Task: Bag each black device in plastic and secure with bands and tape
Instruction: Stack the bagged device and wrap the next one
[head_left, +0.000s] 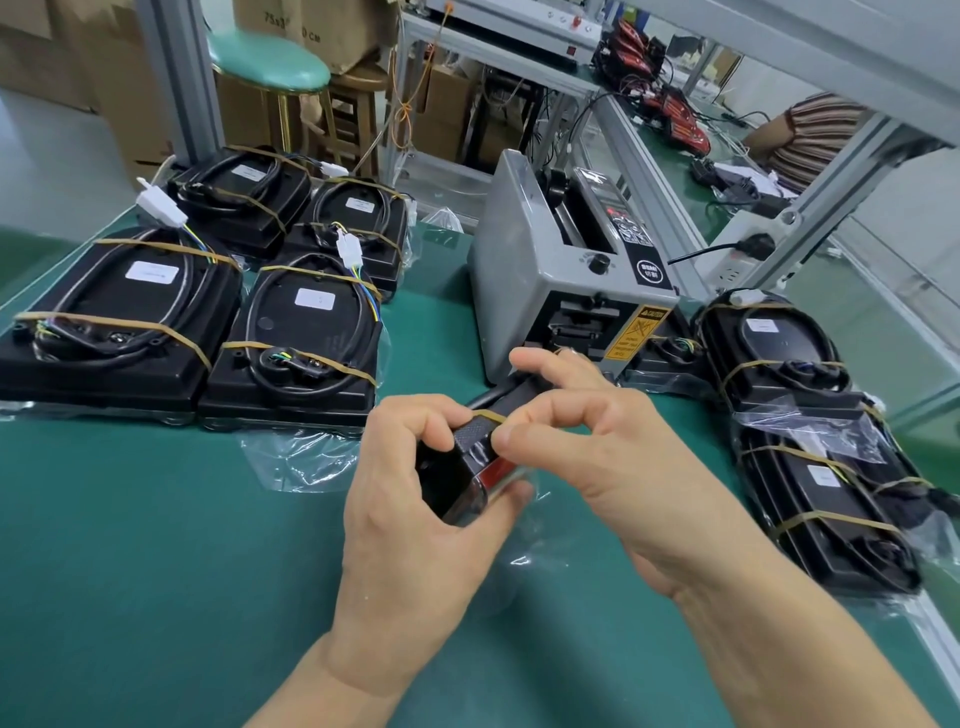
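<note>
I hold a black device (470, 457) on edge above the green mat, inside a clear plastic bag (524, 525). My left hand (410, 514) grips its near end, thumb on top and fingers underneath. My right hand (613, 447) pinches a tan rubber band (491, 415) that runs over the device's top edge. The far end of the device is hidden behind my right fingers.
Several banded black devices (306, 332) lie at the left, and three more bagged devices (826, 493) lie at the right. A grey tape dispenser machine (550, 270) stands just behind my hands. Another person's striped sleeve (815, 135) shows at the far right.
</note>
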